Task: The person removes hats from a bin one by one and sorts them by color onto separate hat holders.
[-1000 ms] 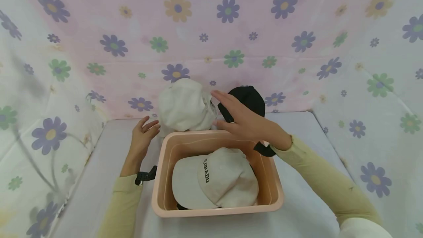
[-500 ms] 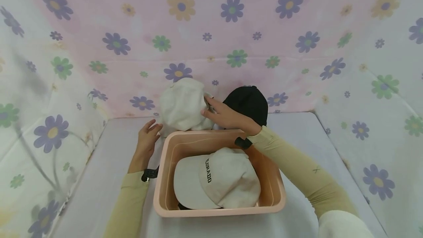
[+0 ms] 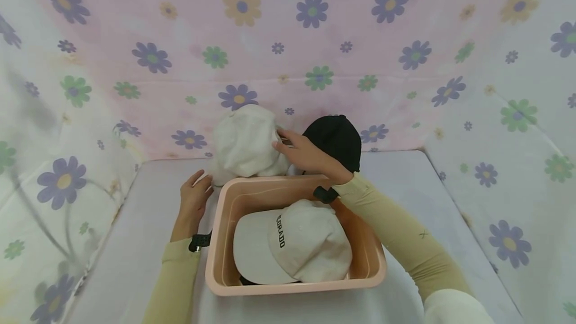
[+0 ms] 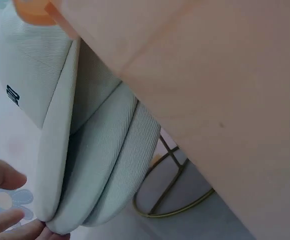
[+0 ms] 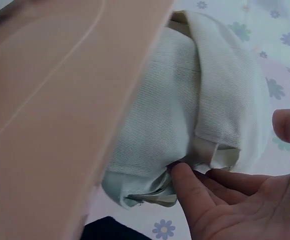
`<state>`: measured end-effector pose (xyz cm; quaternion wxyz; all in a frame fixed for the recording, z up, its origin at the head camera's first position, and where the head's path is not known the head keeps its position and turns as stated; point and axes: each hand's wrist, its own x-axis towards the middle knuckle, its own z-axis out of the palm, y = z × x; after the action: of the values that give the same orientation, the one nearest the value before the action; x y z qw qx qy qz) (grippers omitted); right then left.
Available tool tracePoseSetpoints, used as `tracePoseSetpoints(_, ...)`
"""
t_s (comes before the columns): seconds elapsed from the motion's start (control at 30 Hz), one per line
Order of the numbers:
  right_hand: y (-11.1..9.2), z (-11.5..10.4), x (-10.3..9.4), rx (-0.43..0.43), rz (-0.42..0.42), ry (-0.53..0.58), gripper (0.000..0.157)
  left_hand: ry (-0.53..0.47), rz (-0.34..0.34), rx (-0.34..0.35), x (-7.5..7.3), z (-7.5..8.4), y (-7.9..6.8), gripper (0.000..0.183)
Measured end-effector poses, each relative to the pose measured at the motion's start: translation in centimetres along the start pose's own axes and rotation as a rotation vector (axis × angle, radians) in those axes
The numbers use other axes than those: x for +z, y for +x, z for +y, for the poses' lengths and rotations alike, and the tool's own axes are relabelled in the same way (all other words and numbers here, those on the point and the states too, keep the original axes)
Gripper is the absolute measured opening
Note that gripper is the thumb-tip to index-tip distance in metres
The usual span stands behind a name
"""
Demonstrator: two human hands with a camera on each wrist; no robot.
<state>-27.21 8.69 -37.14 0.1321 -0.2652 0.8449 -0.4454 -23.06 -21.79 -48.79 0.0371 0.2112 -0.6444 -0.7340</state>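
Observation:
Behind the bin, a stack of off-white caps (image 3: 247,141) stands on the table. In the left wrist view its brims (image 4: 92,180) lie one over another, above a gold wire stand (image 4: 177,212). My left hand (image 3: 194,201) is at the stack's left, fingertips touching the lower brim edges, thumb apart. My right hand (image 3: 310,156) reaches over the bin to the stack's right side. In the right wrist view its extended fingers (image 5: 190,192) are tucked in at the caps' back straps, tips hidden by cloth, thumb spread away.
A peach plastic bin (image 3: 213,264) stands in front, holding a beige cap (image 3: 310,244) with dark lettering over something black. A black cap (image 3: 339,139) sits behind my right wrist. Flowered cloth (image 3: 315,39) walls the table (image 3: 135,244) at back and sides.
My right hand has moved left and in from beside the black cap to the right side of the off-white stack. My left hand has come slightly lower beside it.

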Motion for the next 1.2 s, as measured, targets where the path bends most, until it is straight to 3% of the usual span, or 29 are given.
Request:
tracePoseSetpoints(0.17, 0.3, -0.6, -0.4, 0.035, 0.043, 0.056, 0.057, -0.076, 0.029, 0.003, -0.2, 1.0, -0.5, 0.057)
tracePoseSetpoints(0.33, 0.7, -0.7, -0.5, 0.048, 0.041, 0.162, 0.055, -0.027, -0.029, -0.07, 0.2, 1.3, -0.1, 0.059)
tracePoseSetpoints(0.5, 1.1, -0.6, -0.3, 0.064, 0.041, 0.178, 0.055, -0.032, -0.088, -0.128, 0.1, 0.4, 0.4, 0.061)
tracePoseSetpoints(0.6, 1.2, -0.4, -0.2, 0.073, 0.045, 0.187, 0.055, -0.019, -0.072, -0.103, 0.1, 0.2, 0.3, 0.059)
tracePoseSetpoints(0.87, 1.1, -0.2, -0.2, 0.059, 0.063, 0.213, 0.054, 0.128, -0.017, 0.034, 0.3, 1.1, -0.7, 0.054)
tracePoseSetpoints(1.07, 1.5, -0.2, -0.2, 0.058, 0.055, 0.253, 0.051, -0.005, 0.042, 0.027, 0.4, 1.7, -0.6, 0.052)
tracePoseSetpoints(1.13, 1.7, -0.2, -0.4, 0.077, 0.047, 0.297, 0.05, -0.125, 0.035, -0.019, 0.1, 1.9, -0.1, 0.053)
tracePoseSetpoints(1.2, 1.9, -0.3, -0.5, 0.107, 0.041, 0.363, 0.049, -0.282, -0.024, -0.091, -0.2, 2.2, 0.4, 0.057)
